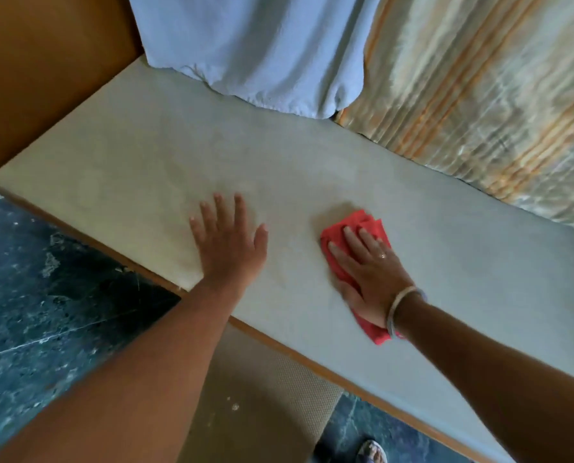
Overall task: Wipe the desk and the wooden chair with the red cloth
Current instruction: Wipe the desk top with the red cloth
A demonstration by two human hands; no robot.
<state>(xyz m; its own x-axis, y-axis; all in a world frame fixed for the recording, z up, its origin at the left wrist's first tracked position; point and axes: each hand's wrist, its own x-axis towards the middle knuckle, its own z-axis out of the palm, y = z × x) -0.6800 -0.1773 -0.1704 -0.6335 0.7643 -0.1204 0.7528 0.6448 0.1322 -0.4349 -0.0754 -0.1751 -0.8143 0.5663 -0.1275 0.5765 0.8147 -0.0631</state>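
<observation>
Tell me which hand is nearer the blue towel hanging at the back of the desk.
Left. The left hand lies flat on the desk almost straight below the blue towel; the right hand presses the red cloth farther right and slightly closer to the front edge.

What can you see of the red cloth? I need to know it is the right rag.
The red cloth is a small, soft-looking rag, folded or bunched into layers. It lies flat on the pale desk top, near its front edge. The right hand presses on it with straight, spread fingers, covering its middle; red corners show beyond the fingertips and by the wrist.
</observation>
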